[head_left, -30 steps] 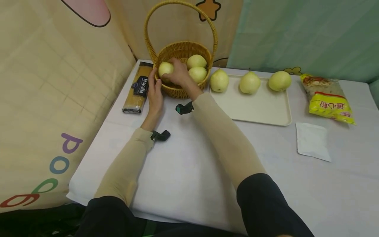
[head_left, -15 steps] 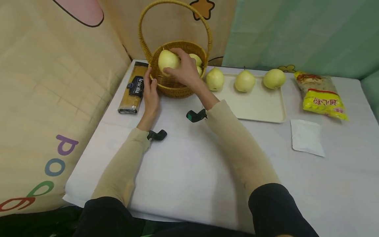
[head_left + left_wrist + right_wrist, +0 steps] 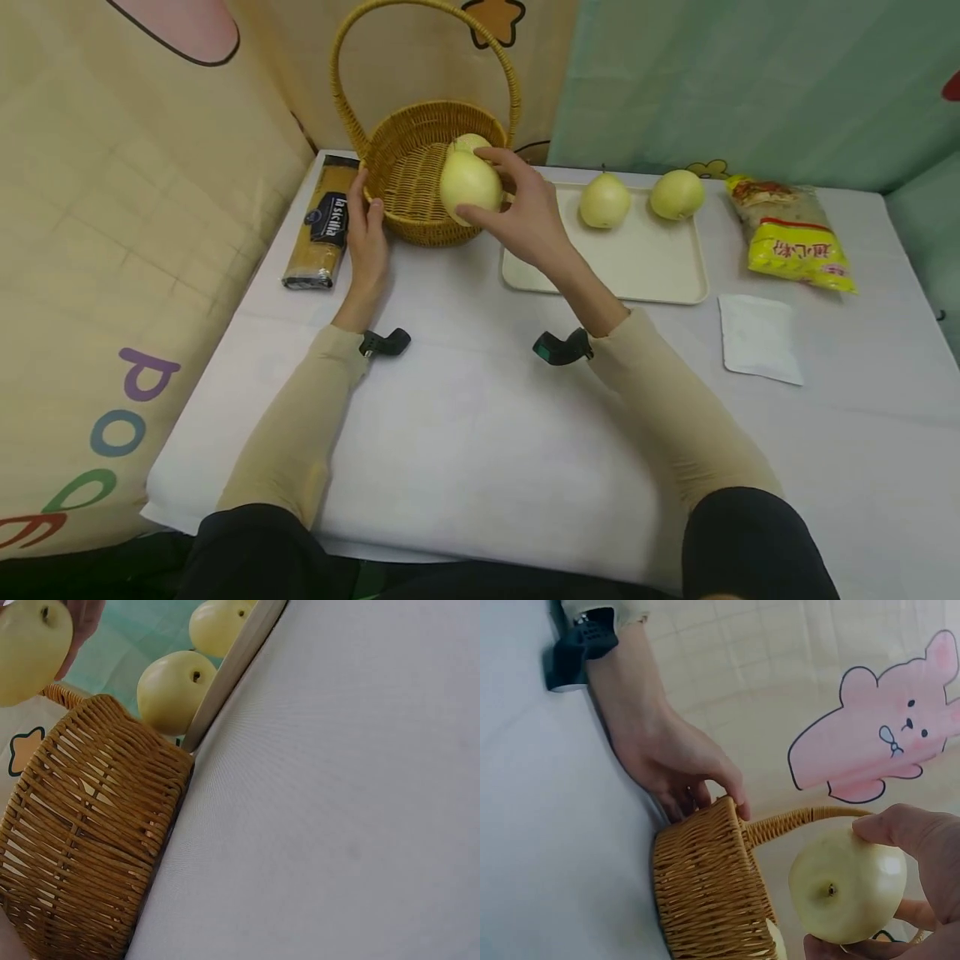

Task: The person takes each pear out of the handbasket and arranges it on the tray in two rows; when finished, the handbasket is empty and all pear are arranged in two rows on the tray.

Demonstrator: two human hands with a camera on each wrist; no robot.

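Observation:
My right hand (image 3: 528, 212) pinches a pale yellow-green pear (image 3: 471, 185) between thumb and fingers, above the right side of a wicker basket (image 3: 408, 179). The right wrist view shows the pear's dimpled end (image 3: 831, 889) facing the camera. Part of a second pear (image 3: 470, 142) peeks out behind it, inside the basket. At the basket's left side, my left hand (image 3: 367, 254) holds the rim, its fingertips curled at the edge in the right wrist view. Two pears (image 3: 604, 200) (image 3: 677, 195) sit along the far edge of a cream tray (image 3: 637, 271); my right hand covers the tray's far left corner.
A pack of pasta (image 3: 321, 225) lies left of the basket. Right of the tray are a yellow food bag (image 3: 795, 237) and a white packet (image 3: 760, 339). The basket's tall handle (image 3: 427, 4) arches over it. Printed curtains (image 3: 712, 83) stand behind the white table (image 3: 450, 433).
My right hand has lifted the pear from the basket's left side and carried it right, over the basket's right part. My left hand keeps its place at the rim. The head view has shifted slightly.

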